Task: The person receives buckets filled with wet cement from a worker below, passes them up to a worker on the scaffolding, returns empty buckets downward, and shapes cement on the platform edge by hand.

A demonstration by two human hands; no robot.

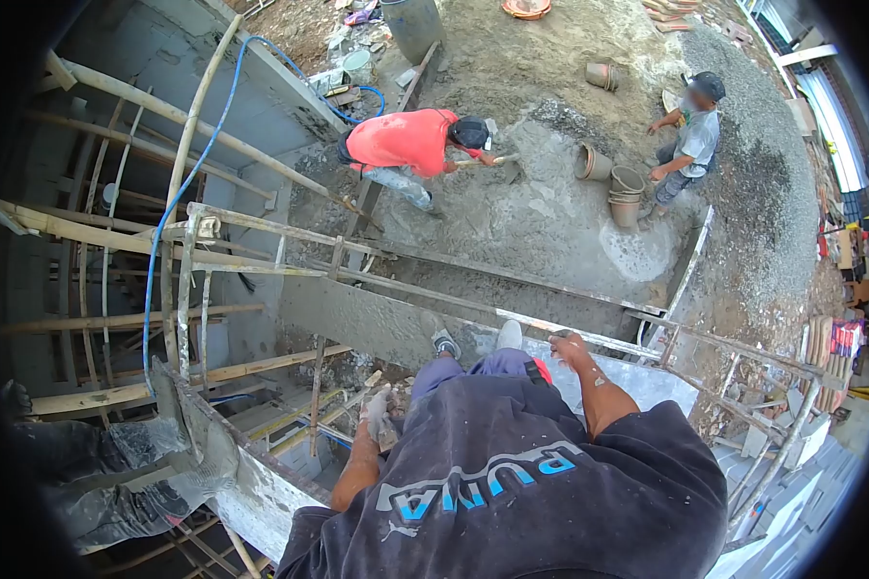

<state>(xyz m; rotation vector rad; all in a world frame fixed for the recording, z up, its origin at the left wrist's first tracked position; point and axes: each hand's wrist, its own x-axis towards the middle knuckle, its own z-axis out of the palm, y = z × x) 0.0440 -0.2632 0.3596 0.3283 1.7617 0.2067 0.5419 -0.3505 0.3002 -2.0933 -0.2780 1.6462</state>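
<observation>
Rail (533, 321) beside right hand (571, 349)

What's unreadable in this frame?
All head view:
Left hand: object in it too small and grey to identify.
Right hand: grip on the rail, if any; palm side hidden by the hand itself.
Person at left: upper body lost in dark lens border.
Crouching worker: face blurred.

We wear a dark, faded short-sleeved shirt (589, 482), flecked pale, with blue, pale-edged PUMA lettering (483, 485) and a small pale emblem (399, 529); our trousers (436, 374) are muted purple; our shoes (510, 335) look greyish; pale grey residue coats our left hand (377, 413).
</observation>
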